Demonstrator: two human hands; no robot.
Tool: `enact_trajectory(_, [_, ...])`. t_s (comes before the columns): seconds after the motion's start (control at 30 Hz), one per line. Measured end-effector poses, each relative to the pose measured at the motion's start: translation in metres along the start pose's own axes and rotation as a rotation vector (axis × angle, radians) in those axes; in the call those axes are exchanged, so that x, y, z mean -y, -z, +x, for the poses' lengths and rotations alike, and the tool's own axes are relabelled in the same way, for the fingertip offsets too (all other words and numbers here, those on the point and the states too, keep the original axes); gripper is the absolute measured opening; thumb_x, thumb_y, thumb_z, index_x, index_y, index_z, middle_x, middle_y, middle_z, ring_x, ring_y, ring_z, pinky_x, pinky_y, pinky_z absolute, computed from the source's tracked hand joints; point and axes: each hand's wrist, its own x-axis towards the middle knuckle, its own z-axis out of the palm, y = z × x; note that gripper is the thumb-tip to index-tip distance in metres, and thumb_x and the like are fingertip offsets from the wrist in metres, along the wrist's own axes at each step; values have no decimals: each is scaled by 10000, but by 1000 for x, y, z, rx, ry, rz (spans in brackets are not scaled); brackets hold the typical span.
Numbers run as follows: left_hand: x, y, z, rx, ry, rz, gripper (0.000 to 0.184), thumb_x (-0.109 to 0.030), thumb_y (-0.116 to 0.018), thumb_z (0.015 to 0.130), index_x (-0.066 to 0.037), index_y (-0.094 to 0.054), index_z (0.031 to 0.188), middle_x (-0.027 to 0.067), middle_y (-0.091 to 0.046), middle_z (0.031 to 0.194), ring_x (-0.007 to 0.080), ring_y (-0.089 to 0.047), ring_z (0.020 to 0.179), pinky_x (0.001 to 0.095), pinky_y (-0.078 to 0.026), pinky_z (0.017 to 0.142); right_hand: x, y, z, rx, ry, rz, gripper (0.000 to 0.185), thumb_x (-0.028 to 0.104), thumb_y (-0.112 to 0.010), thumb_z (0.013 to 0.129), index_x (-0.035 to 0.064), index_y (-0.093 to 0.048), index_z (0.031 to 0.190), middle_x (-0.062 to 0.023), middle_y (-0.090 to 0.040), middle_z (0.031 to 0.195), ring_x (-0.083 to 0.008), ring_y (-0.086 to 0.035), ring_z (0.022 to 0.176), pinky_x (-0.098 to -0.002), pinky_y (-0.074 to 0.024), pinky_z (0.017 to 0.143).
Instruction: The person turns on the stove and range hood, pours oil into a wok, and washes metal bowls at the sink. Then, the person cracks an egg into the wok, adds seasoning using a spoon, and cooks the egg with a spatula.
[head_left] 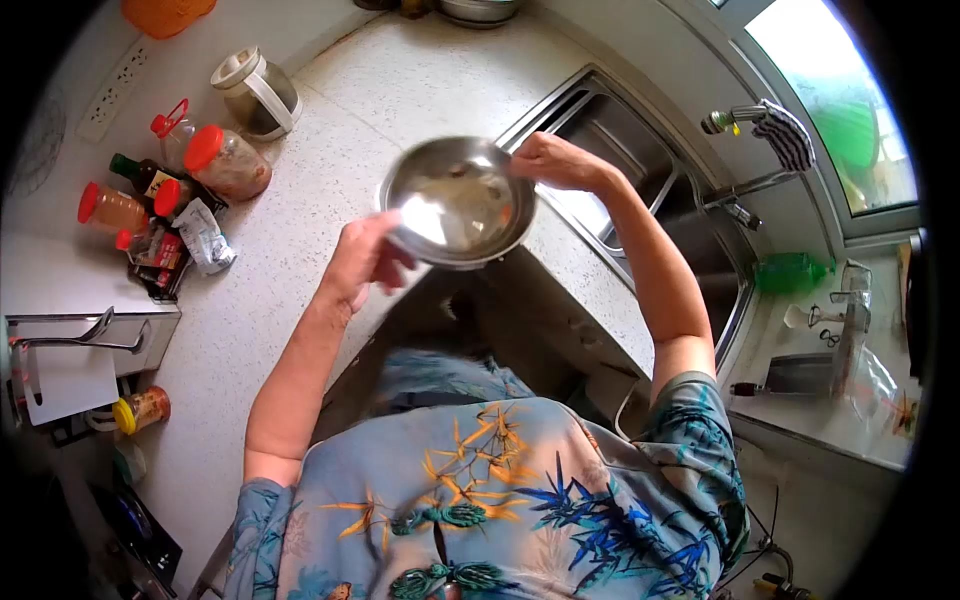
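A shiny metal bowl [461,208] is held up over the counter's front edge, its inside facing me. Reflections cover its inner surface, and I cannot make out whether anything lies in it. My right hand [560,162] is closed on the bowl's upper right rim. At the lower left rim, my left hand [366,262] grips the bowl, its thumb up at the edge and the other fingers curled below. Part of the left fingers is blurred.
A steel double sink [610,130] with a faucet [750,190] lies right of the bowl. On the left counter stand a glass kettle [256,95], red-lidded jars [228,162] and a silver pouch [206,238]. A cleaver [795,374] and green bottle [790,272] are at far right.
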Motion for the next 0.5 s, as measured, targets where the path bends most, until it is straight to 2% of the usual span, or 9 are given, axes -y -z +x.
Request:
enact_trajectory(0.07, [6,-1,-2,23,41,93,365,-272,-496,775,80,-547,859,145,-568,563,153,-517,359,224,-414,293,-1,-10,-4,-71,40,-13,359,329,-509,806,3,-626,709,-79,-540,548,-144,-484,496,-324,-396,478])
enact_trajectory(0.13, [13,-2,-4,44,118,194,308,-162,-451,739,116,-534,843,173,-587,610,185,-553,399,260,-472,334,-3,-18,-8,-79,13,48,445,440,-523,801,20,-631,698,-65,-548,558,-148,-500,507,-317,-407,470])
enact_trajectory(0.17, [7,-14,-12,-37,151,176,200,-152,-479,774,24,-563,727,89,-556,565,122,-490,386,219,-405,367,0,-19,-10,-55,-18,104,479,481,-523,793,27,-633,691,-58,-544,552,-144,-505,510,-307,-410,467])
enact_trajectory(0.2, [15,-10,-10,-30,133,174,237,-157,-459,767,64,-544,779,135,-568,596,160,-525,405,250,-443,358,4,-16,-11,-77,25,160,536,547,-516,768,30,-631,680,-49,-525,527,-126,-472,460,-286,-386,416])
enact_trajectory(0.23, [27,-3,-5,-25,113,172,289,-161,-440,760,105,-526,831,181,-580,627,197,-561,424,282,-480,349,-1,-13,-9,-60,-82,198,537,553,-523,761,33,-634,685,-51,-518,513,-105,-440,413,-259,-341,361])
enact_trajectory(0.33, [47,11,0,-170,63,167,246,-141,-429,787,85,-511,839,147,-558,609,184,-541,408,278,-473,345,-46,2,18,-237,-95,363,489,492,-540,783,19,-626,693,-49,-525,514,-96,-433,398,-220,-305,336])
enact_trajectory(0.4, [41,12,-3,-242,102,127,233,-120,-430,786,79,-516,871,143,-571,653,175,-551,437,278,-484,361,-62,36,38,-338,-182,340,406,399,-566,798,6,-621,711,-54,-537,534,-90,-435,415,-227,-339,359])
enact_trajectory(0.47, [54,25,-3,-327,38,118,235,-133,-426,801,64,-516,892,140,-577,673,181,-567,473,290,-498,387,-109,66,80,-486,-261,334,349,346,-575,799,9,-622,723,-54,-554,566,-95,-465,447,-241,-386,395])
enact_trajectory(0.5, [37,11,-7,-456,72,13,69,-101,-489,730,-45,-528,718,-31,-448,620,50,-415,468,201,-337,378,-132,86,103,-526,-272,408,314,302,-588,784,10,-608,672,-52,-539,543,-102,-471,434,-243,-382,388])
